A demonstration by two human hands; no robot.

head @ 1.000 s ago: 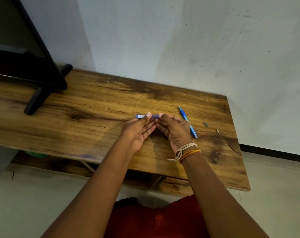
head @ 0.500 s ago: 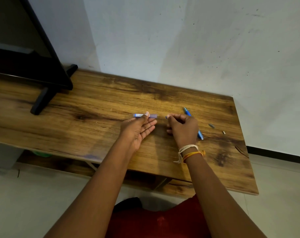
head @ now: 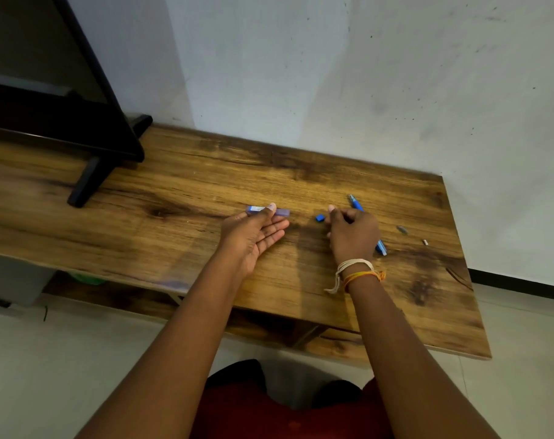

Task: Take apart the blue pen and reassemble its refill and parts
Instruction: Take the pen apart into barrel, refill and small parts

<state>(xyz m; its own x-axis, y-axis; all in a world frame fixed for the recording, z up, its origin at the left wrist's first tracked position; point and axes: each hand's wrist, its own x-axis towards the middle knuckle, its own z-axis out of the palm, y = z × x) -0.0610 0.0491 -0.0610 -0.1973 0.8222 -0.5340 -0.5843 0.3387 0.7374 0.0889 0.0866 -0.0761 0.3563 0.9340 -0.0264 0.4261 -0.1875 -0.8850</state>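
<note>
My left hand rests on the wooden table, thumb and fingertips pinching a pale blue pen barrel that points left and right. My right hand is curled into a loose fist a short way to the right. A small blue pen piece lies on the wood just left of its fingertips, a narrow gap apart. A second blue pen runs diagonally under the right hand, with both ends showing.
Right of the hands lie two tiny loose parts, a grey one and a pale one. A black screen on a stand fills the table's left end. The wall runs behind. The table's right edge is close.
The hands held the pen together, then drew apart. The left kept the barrel. The right moved right with the small blue piece, which now sits just off its fingertips.
</note>
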